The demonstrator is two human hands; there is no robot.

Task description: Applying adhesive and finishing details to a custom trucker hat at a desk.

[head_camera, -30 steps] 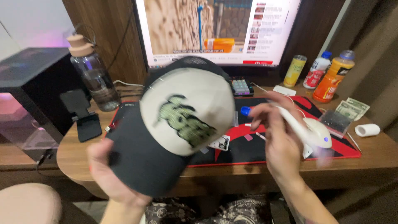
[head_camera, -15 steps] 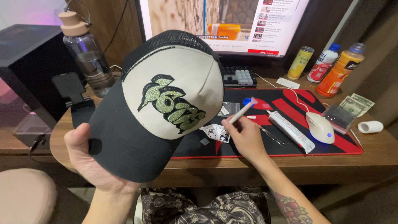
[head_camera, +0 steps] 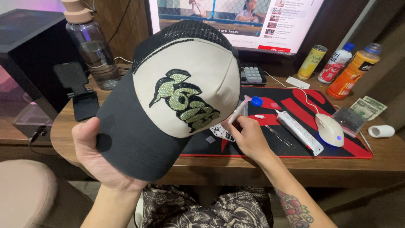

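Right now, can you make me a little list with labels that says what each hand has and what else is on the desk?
Left hand: holds a cap by its dark brim, cream front facing up
Cap design: sparkly green shape on the cream panel
Right hand: grips a pen tool with a blue end, tip close to the cap
Mat: red and black, under a white tube and a mouse
Back of desk: water bottle, can, two drink bottles
Far right: banknotes
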